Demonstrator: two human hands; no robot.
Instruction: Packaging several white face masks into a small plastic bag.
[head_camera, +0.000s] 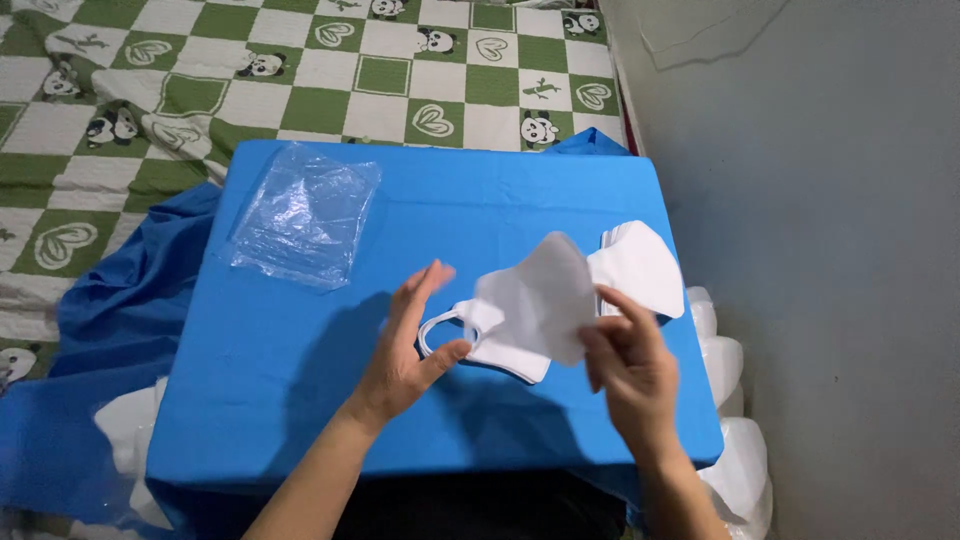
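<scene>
Both hands, left hand (405, 345), right hand (630, 365), holding white mask (535, 300)

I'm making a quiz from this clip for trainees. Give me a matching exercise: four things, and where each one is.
Things:
1. plastic bags
2. mask stack
3. held mask
4. checkered sheet

Places:
A. between the two hands
B. beyond the blue table's far edge
C. table's far left
D. table's right edge

Pairs: 1-C, 2-D, 3-A, 4-B
</scene>
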